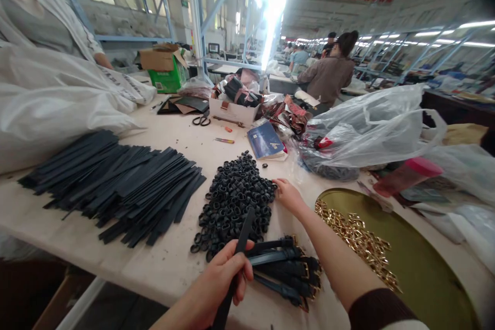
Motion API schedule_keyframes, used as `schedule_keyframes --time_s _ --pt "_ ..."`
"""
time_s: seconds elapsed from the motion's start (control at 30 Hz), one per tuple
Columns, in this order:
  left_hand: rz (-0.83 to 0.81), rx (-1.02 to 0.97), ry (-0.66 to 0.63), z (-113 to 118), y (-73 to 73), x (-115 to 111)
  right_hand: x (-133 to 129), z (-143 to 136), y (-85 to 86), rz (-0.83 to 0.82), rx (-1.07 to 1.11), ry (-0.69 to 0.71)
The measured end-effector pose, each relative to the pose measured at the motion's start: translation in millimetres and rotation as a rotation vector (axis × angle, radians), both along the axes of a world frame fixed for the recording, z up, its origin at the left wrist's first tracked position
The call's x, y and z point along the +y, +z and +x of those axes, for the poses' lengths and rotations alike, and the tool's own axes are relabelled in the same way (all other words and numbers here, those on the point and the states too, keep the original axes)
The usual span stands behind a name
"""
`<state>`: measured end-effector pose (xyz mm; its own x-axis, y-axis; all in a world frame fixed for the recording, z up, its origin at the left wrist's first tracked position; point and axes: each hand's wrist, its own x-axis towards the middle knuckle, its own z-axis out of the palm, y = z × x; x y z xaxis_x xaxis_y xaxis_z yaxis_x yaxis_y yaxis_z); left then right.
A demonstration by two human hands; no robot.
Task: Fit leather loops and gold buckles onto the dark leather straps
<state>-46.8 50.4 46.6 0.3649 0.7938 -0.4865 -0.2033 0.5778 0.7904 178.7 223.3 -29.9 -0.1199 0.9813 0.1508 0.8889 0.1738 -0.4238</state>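
Observation:
My left hand is closed round a dark strap, which stands up at a slant from the fist. At the right edge of a heap of small black loops, my right hand has its fingertips together at one loop. Under and beside the left hand lies a bundle of black straps with gold buckles. A wide pile of flat dark strips covers the left of the table. Gold buckle pieces lie on a round gold tray at the right.
Behind the loops lie a blue notebook, scissors and a white box of scraps. A clear plastic bag and a pink cup stand back right. A large white sack and a person are at the left.

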Motion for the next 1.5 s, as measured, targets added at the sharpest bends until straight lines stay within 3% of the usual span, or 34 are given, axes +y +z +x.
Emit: schedule_keyframes --time_s 0.13,0.27,0.4,0.47,0.63,0.7,0.83,0.97,1.1,1.2,1.33,1.43,1.5 --pt "-0.076 -0.044 -0.01 4 -5.9 5 -7 8 -2.4 -0.064 -0.013 0.045" --pt "-0.182 -0.104 -0.043 11 -2.3 4 -41 16 3.4 -0.099 0.023 0.032" --pt "-0.217 -0.137 -0.092 16 9.5 -4 -85 17 23.9 -0.096 0.124 -0.009" --pt "-0.213 -0.148 -0.121 20 13.4 -11 -111 10 37.4 -0.178 0.352 -0.029" --pt "-0.193 -0.152 -0.158 29 12.7 -33 -172 -16 59.4 -0.489 1.409 -0.24" --pt "-0.164 -0.147 -0.156 31 12.2 -42 -187 -24 61.1 -0.516 1.597 -0.299" --pt "-0.194 -0.163 -0.131 30 15.0 -52 -207 -31 60.1 -0.505 1.742 -0.339" --pt "-0.179 -0.172 0.041 23 21.5 -48 -221 -36 61.2 -0.527 1.816 -0.321" --pt "-0.037 -0.279 0.415 17 34.8 -30 -229 -42 61.1 -0.62 1.981 -0.289" --pt "0.103 -0.324 0.615 22 48.1 -19 -232 -51 59.8 -0.684 2.067 -0.31" --pt "0.372 -0.272 0.754 35 55.1 -15 -236 -64 60.3 -0.66 2.075 -0.362" --pt "0.476 -0.211 0.768 43 43.1 -17 -236 -69 60.9 -0.601 2.039 -0.385" --pt "0.463 -0.123 0.678 45 28.8 -20 -235 -69 60.0 -0.561 1.998 -0.405"
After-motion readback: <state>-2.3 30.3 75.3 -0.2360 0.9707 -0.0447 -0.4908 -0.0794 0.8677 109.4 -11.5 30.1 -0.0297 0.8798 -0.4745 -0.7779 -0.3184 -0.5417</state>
